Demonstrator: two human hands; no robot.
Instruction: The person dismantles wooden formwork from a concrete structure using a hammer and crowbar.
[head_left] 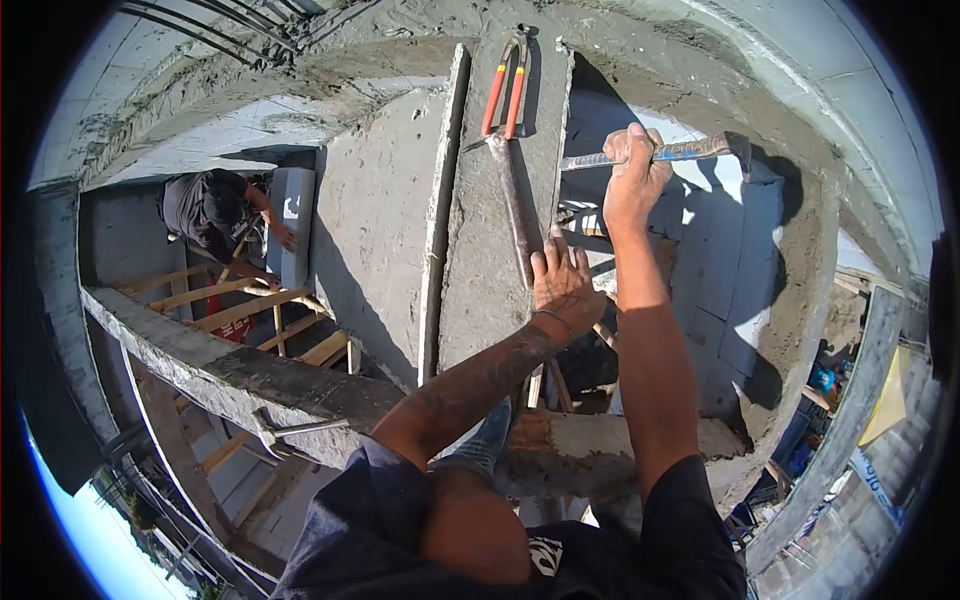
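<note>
My right hand [637, 185] is raised and wrapped around a worn, partly blue pry bar [700, 149]. The bar lies nearly level across the view, its bent end pointing right. Lower down, my left hand [563, 285] rests on the edge of a concrete beam [480, 260] with its fingers spread. Beside its fingertips is the lower end of a hammer [513, 205], whose long handle lies along the beam. Pincers with red handles [506, 95] lie above the hammer, jaws away from me.
A co-worker [215, 210] crouches at left, a hand on a pale block [290, 225]. Timber slats [250, 300] span the opening below them. Another hammer [290, 428] lies on the lower-left beam. Deep gaps flank the middle beam; rebar [215, 30] sticks out at top left.
</note>
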